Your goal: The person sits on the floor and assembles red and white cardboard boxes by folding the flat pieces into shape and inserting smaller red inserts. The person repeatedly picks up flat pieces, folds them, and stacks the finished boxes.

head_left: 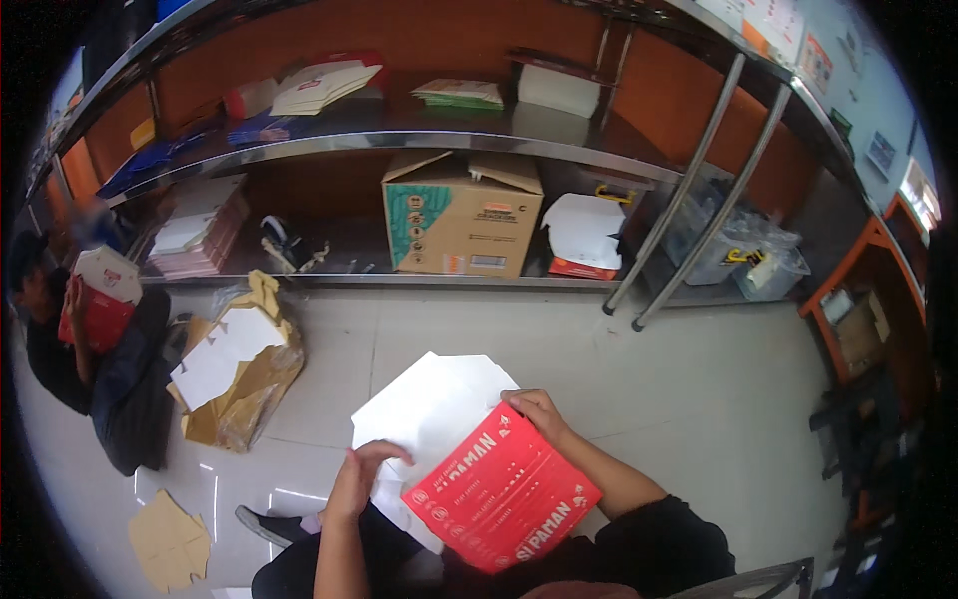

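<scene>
A red cardboard box (499, 489) with white print rests tilted over my lap, partly folded. Its white inner panel (434, 404) spreads out beyond the red part, toward the far left. At the top corner, my right hand (534, 409) grips the red edge, fingers curled over it. My left hand (369, 469) is at the left side by the white panel, its fingers stretched out and bent toward the red part. Whether those fingertips touch the card is hard to make out.
A steel shelf (419, 145) holds a large brown carton (464, 220) and stacks of flat boxes (200, 230). On the floor lie torn brown wrapping with white card (235, 359) and a brown cardboard piece (170, 539). A seated person (75, 329) at left holds a red-and-white box.
</scene>
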Demonstrator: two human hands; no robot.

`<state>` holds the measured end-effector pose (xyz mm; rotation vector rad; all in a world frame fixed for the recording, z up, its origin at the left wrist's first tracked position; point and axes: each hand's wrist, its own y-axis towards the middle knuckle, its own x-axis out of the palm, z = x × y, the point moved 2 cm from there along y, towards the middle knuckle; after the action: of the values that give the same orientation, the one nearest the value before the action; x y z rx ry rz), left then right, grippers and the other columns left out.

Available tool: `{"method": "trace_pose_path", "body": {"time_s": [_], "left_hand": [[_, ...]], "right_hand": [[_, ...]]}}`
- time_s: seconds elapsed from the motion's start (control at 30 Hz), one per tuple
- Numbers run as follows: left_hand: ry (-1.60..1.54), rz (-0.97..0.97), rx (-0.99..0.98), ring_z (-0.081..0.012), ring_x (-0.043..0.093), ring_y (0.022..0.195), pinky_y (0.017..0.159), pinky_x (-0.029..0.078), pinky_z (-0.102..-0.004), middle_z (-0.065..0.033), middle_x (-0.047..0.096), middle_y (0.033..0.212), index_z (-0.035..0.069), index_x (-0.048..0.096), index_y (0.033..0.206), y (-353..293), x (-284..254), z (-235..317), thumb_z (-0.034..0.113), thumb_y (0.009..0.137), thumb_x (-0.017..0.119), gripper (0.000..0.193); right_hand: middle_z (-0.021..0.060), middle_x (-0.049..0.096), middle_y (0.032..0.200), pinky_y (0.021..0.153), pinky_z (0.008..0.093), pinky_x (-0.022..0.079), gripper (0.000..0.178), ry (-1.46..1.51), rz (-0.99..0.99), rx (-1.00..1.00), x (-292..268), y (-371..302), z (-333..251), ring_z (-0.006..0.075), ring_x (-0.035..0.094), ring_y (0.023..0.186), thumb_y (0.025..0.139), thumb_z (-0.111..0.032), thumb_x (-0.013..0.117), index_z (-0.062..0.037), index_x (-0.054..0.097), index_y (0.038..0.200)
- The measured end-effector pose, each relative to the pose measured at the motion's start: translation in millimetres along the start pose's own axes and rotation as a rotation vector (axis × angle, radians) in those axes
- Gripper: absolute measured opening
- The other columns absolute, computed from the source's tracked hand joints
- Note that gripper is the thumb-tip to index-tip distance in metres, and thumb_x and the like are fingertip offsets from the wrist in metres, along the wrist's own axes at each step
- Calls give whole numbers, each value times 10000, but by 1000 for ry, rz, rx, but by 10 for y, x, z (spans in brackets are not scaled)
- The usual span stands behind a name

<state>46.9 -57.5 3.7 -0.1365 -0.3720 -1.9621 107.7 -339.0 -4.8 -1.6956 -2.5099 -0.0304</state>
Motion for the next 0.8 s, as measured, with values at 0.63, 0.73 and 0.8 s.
{"method": "trace_pose_path", "body": {"time_s": [0.63, 0.73, 0.8], "left_hand": [[-9, 588, 191, -99, 367, 607, 558, 308, -240, -19, 428, 628, 55, 400, 647, -304, 128, -110, 180, 821, 510, 241], [45, 610, 190, -101, 377, 600, 560, 315, -241, -21, 432, 630, 59, 394, 643, -283, 117, -130, 185, 831, 505, 252], [16, 615, 168, -94, 379, 598, 560, 318, -235, -17, 430, 631, 63, 394, 650, -255, 132, -119, 186, 836, 501, 247]], "right_hand": [[74, 543, 509, 489, 259, 399, 423, -436, 93, -308, 516, -272, -401, 106, 507, 469, 887, -184, 496, 25, 517, 520], [69, 563, 535, 497, 267, 406, 393, -346, 124, -393, 593, -257, -344, 94, 512, 490, 882, -171, 506, 21, 535, 541], [60, 563, 548, 492, 264, 395, 373, -241, 129, -285, 590, -197, -268, 88, 503, 496, 874, -168, 518, 22, 537, 554]]}}
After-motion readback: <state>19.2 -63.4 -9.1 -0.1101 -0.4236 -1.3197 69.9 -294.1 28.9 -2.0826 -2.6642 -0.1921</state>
